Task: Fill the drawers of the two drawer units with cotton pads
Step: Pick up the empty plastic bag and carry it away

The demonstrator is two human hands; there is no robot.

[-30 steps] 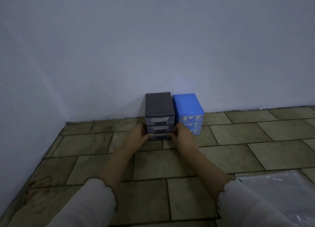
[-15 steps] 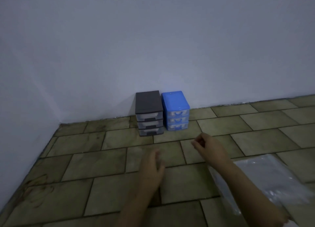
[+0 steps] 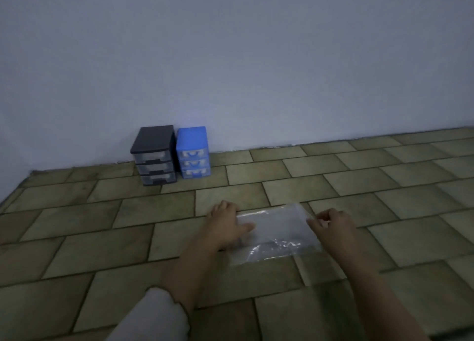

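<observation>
Tiled floor (image 3: 359, 176) lies bare around my left hand (image 3: 225, 225) and right hand (image 3: 333, 225), each gripping a side edge of the clear bag (image 3: 277, 228) at lower centre, well apart from the black drawer unit (image 3: 155, 156) and blue drawer unit (image 3: 193, 152) shut against the wall (image 3: 256, 58) at centre left.

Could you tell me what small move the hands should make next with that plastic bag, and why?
Probably pull the clear plastic bag open at its far edge: the left hand and right hand hold its two sides, while the black drawer unit and blue drawer unit stand closed by the wall.
</observation>
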